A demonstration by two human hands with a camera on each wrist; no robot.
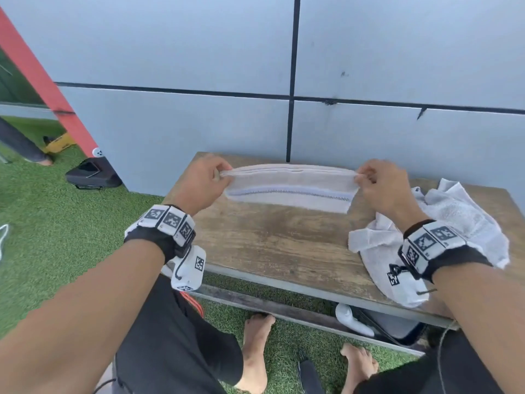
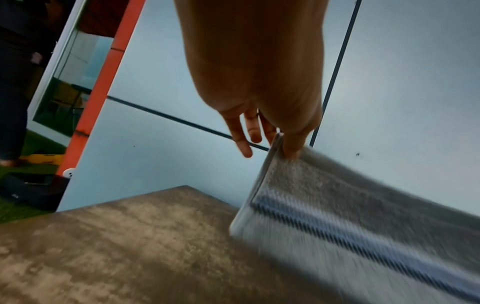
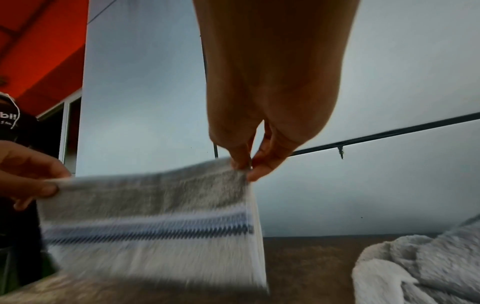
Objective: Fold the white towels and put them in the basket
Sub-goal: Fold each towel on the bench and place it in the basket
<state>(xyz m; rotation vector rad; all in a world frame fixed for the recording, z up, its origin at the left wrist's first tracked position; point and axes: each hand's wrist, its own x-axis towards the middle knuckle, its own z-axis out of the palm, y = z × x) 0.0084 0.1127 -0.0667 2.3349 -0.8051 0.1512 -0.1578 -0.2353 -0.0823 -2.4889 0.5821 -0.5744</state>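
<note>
A folded white towel with a blue zigzag stripe hangs stretched between my two hands above the far part of the wooden table. My left hand pinches its upper left corner, my right hand pinches its upper right corner. In the left wrist view the towel hangs from my left hand, blurred by motion. In the right wrist view my right hand pinches the towel at its top corner. A crumpled heap of white towels lies on the table's right side. No basket is in view.
A grey panelled wall stands right behind the table. Green artificial grass covers the floor. A black case lies on the grass at the left. My bare feet rest under the table's near edge, beside a white object and a dark case.
</note>
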